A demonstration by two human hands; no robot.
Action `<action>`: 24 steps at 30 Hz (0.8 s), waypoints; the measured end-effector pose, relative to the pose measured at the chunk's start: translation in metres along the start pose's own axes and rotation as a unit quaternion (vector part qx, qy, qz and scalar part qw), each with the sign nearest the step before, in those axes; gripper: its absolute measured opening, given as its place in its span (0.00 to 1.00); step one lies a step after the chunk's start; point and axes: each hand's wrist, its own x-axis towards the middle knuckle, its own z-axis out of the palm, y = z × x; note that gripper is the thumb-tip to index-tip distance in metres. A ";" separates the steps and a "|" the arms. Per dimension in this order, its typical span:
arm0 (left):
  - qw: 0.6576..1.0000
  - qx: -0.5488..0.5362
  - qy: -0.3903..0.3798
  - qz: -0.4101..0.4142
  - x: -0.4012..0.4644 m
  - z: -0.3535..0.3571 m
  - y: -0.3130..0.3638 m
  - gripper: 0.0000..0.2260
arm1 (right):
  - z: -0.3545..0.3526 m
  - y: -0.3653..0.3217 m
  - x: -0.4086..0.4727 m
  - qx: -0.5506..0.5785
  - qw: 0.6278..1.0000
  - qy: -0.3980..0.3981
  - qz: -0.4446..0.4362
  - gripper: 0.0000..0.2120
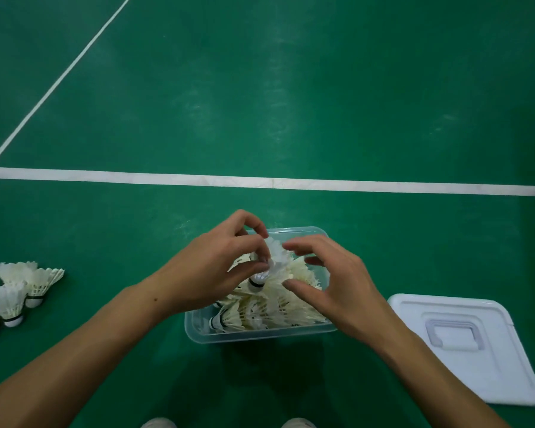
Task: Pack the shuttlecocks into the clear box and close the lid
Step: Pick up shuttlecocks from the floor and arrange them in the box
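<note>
Head view, looking down on a green court floor (291,88). A clear box (260,333) stands on the floor at centre, uncovered and heaped with white feather shuttlecocks (278,307) lying on their sides. Above the heap, one shuttlecock (274,264) is held with its black-banded cork pointing toward the viewer and its feathers toward the far rim of the box. The left hand (217,264) grips this shuttlecock: thumb and curled fingers (254,230) pinch it near the base of the feathers. The right hand (331,279) hovers just beside it over the box, its fingers (297,245) loosely bent and spread, the thumb (294,287) extended toward the packed feathers; whether any fingertip touches the held shuttlecock cannot be told. The white lid (476,366), with a recessed handle, lies flat on the floor to the right of the box, apart from it. A cluster of loose shuttlecocks (16,291) lies on the floor at the left edge, well apart from the box. White court lines (260,181) cross the floor beyond the box. Two shoe tips (297,423) show at the bottom edge.
</note>
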 end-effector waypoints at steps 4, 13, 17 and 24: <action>0.999 -0.038 0.013 0.018 0.019 0.005 0.012 0.04 | 0.003 -0.003 0.008 0.001 0.999 0.039 -0.029 0.20; 0.993 -0.090 0.022 -0.078 0.006 0.029 -0.009 0.30 | -0.004 0.023 -0.013 -0.012 0.980 0.167 0.106 0.11; 0.992 -0.016 -0.027 -0.120 -0.016 0.039 -0.032 0.31 | 0.005 0.033 -0.018 -0.018 0.976 0.149 0.161 0.11; 0.988 0.033 0.010 -0.150 -0.023 0.057 -0.040 0.23 | 0.039 0.022 -0.014 -0.005 0.978 0.103 0.179 0.14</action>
